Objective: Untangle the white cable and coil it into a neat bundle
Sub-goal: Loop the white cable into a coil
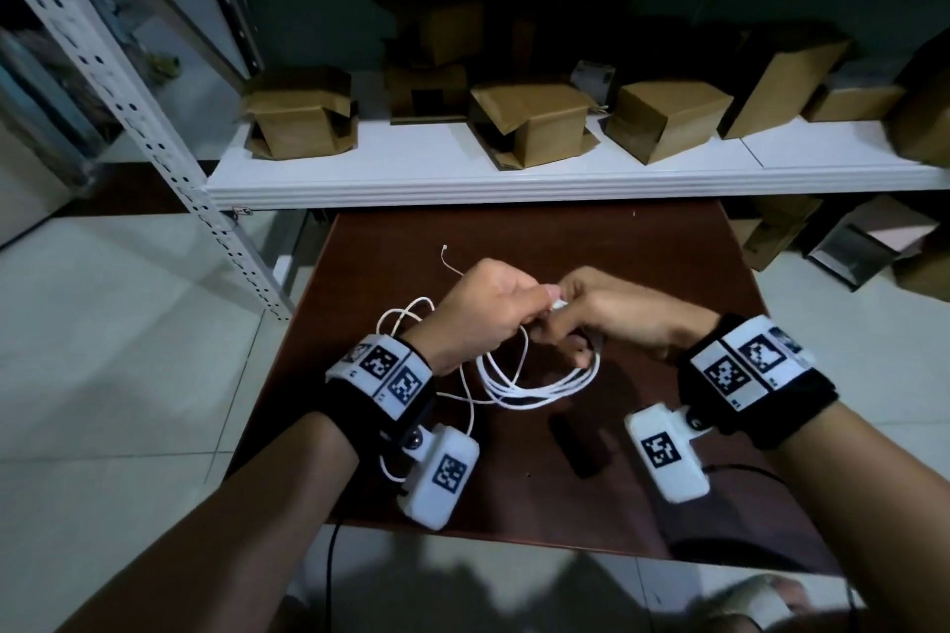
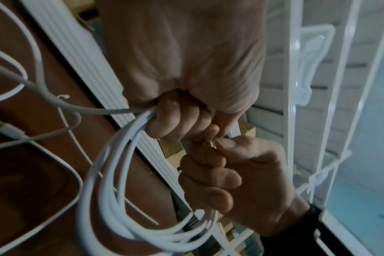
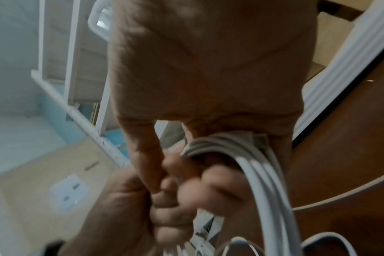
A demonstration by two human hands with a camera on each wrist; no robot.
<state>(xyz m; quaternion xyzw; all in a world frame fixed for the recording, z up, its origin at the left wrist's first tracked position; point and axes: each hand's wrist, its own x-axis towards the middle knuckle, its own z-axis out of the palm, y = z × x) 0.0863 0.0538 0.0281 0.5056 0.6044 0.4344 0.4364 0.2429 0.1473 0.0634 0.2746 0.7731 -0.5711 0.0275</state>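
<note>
The white cable (image 1: 540,391) hangs as a coil of several loops over the brown table (image 1: 642,272), held between both hands. My left hand (image 1: 493,308) grips one side of the coil, its fingers (image 2: 178,119) curled round the strands (image 2: 112,190). My right hand (image 1: 581,319) grips the other side, and the strands (image 3: 254,166) run through its curled fingers. The two hands touch at the top of the coil. Loose cable (image 1: 406,319) trails left over the table, and its connector (image 2: 9,129) lies flat there.
A thin white tie (image 1: 448,260) lies on the table beyond the hands. A white shelf (image 1: 514,175) with several cardboard boxes (image 1: 303,118) stands behind the table. A perforated metal upright (image 1: 169,154) leans at the left. More boxes (image 1: 781,231) sit on the tiled floor at right.
</note>
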